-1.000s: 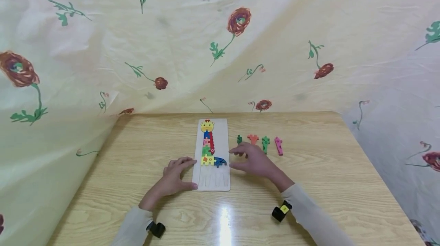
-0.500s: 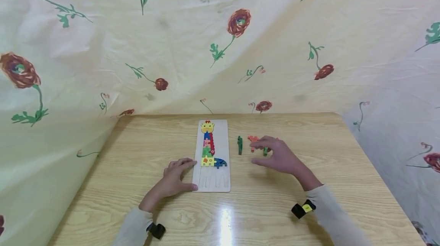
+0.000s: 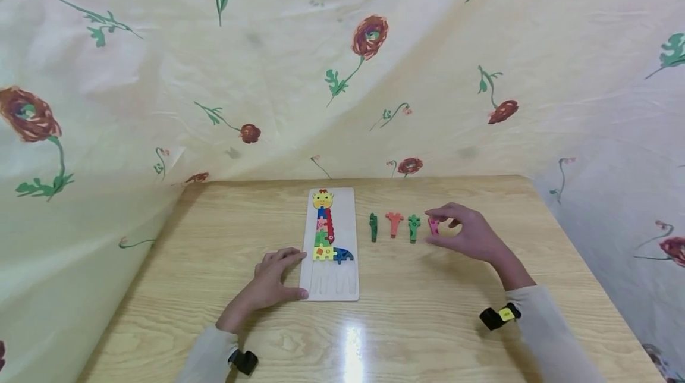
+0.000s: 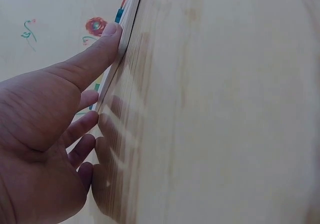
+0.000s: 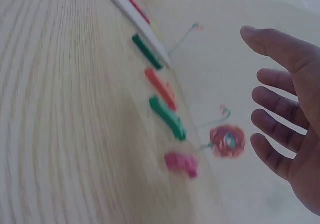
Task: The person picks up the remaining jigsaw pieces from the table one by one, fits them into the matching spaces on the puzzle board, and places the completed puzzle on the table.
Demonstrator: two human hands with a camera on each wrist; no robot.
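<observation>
A white puzzle board (image 3: 342, 234) with a giraffe built of coloured pieces lies on the table; the slots at its lower end show bare. My left hand (image 3: 274, 279) rests at its left edge, thumb near the lower corner and fingers higher up; in the left wrist view the thumb (image 4: 102, 48) touches the board's side. My right hand (image 3: 468, 234) is over the pink puzzle piece (image 3: 434, 226), thumb and fingers spread on either side of it. In the right wrist view that hand (image 5: 295, 108) is apart from the pink piece, its fingers extended.
Left of the pink piece, a green puzzle piece (image 3: 414, 228), an orange puzzle piece (image 3: 394, 224) and a dark green puzzle piece (image 3: 373, 227) lie in a row, right of the board. A flowered cloth (image 3: 278, 85) hangs behind the wooden table (image 3: 417, 323).
My right hand has moved right from the board's edge, across the row of pieces, to the pink piece. The dark green, orange and green pieces are uncovered. My left hand stays put.
</observation>
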